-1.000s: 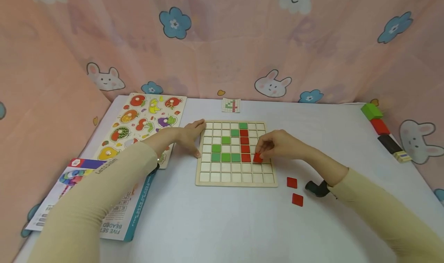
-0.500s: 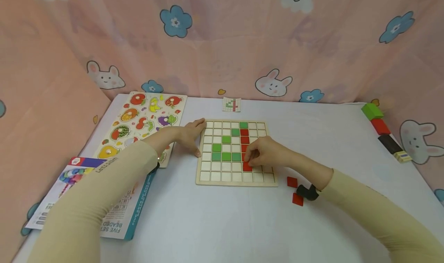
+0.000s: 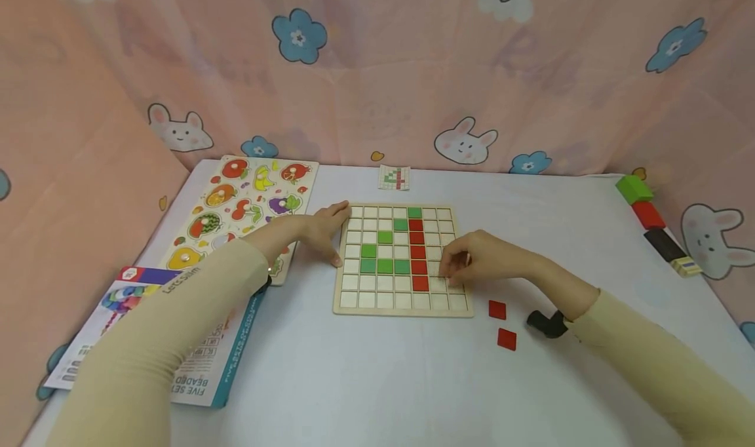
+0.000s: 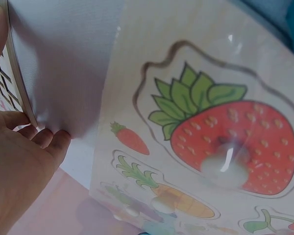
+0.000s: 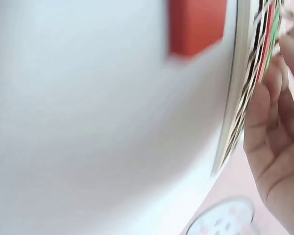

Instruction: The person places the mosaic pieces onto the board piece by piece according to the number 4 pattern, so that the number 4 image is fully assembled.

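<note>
A wooden grid board [image 3: 404, 314] with white squares lies flat, bearing several green tiles and a column of red tiles [image 3: 418, 252]. The lowest red tile [image 3: 421, 283] sits in its square, left of my right hand [image 3: 486, 257]. That hand hovers over the board's right side, fingers loosely bent, with nothing seen between the fingertips. My left hand [image 3: 322, 233] rests along the board's left edge, thumb and fingers spread. In the left wrist view, the left fingers [image 4: 56, 147] touch the board's edge. Two loose red tiles, a nearer one [image 3: 506, 339] and a farther one [image 3: 497, 309], lie on the table.
A small printed pattern card [image 3: 394, 177] lies behind the board. Left of it are a fruit knob puzzle [image 3: 194, 237] and a boxed bead set [image 3: 203, 368], partly under the left sleeve. Green, red and black blocks [image 3: 647, 215] line the table's right edge.
The right hand carried a red tile leftward and down to the foot of the red column, let it go there, then drew back to the right. The left hand stayed put.
</note>
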Demonstrator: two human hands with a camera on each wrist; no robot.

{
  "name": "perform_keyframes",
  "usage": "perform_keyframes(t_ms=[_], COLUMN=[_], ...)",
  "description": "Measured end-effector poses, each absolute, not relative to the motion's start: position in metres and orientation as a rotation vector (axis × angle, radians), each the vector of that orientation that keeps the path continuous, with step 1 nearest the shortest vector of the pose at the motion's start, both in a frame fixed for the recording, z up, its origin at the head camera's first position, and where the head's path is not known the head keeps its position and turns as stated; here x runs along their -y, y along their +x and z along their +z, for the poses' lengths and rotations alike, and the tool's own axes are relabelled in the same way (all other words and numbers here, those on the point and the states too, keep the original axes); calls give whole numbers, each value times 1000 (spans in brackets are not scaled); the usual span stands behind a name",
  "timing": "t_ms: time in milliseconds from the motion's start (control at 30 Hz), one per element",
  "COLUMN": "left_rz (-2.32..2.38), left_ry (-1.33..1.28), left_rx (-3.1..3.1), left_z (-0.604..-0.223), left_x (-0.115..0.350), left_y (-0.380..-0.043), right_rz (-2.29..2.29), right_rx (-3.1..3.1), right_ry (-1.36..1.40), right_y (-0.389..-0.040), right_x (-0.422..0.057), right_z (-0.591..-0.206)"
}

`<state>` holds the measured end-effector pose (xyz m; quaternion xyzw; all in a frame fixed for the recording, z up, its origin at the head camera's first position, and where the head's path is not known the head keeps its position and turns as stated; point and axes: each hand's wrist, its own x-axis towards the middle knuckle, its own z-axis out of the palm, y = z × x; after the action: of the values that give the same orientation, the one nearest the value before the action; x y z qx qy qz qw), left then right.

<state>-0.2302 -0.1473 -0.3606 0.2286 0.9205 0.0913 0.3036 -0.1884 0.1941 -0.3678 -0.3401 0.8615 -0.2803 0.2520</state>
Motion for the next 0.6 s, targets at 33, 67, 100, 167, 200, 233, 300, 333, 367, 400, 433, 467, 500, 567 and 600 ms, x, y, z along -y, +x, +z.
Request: perform_keyframes(t_ms=[33,67,100,167,200,233,300,333,367,400,433,467,500,567,600], left_rz=[243,244,245,242,240,238,232,229,229,230,232,234,237,243,244], left_ry=[604,603,605,605,605,606,608,607,605,606,606,607,606,605,606], left_rx=[-2438,-2437,-2437,-2437,-2438,-2438,-2441,-2442,-2442,-2443,-2444,-2444,-2443,-2442,-2443], left_z=[-360,-360,-361,-361,-361,-362,-362,-362,-361,-361,-362,-362,-362,-363,-363], left_x=[147,147,147,147,147,147,147,147,148,148,147,147,147,147,147], left_y=[-230,-231,-231,-231,-231,-231,-231,-231,-231,-231,-231,-231,-231,-231,-231], right_rz=[-755,-744,-735,-719,-712,-706,-695,-693,-693,-691,-690,-688,-688,-685,-680], right_rx=[-2327,-2306,-2283,-2234,-2211,-2189,-2153,-2143,-2138,-2139,-2142,-2148,-2157,-2184,-2202], right_ry=[-926,-926,-929,-916,-911,-902,-883,-878,-878,-880,-885,-897,-906,-922,-923], right_y=[-188,-188,-188,-185,-184,-182,-179,-177,-176,-174,-173,-172,-172,-171,-171], right_x=[-202,-210,-218,-232,-238,-244,-251,-254,-256,-258,-258,-259,-259,-260,-260], right_z=[-367,-367,-366,-366,-366,-366,-367,-368,-369,-370,-371,-373,-374,-376,-377])
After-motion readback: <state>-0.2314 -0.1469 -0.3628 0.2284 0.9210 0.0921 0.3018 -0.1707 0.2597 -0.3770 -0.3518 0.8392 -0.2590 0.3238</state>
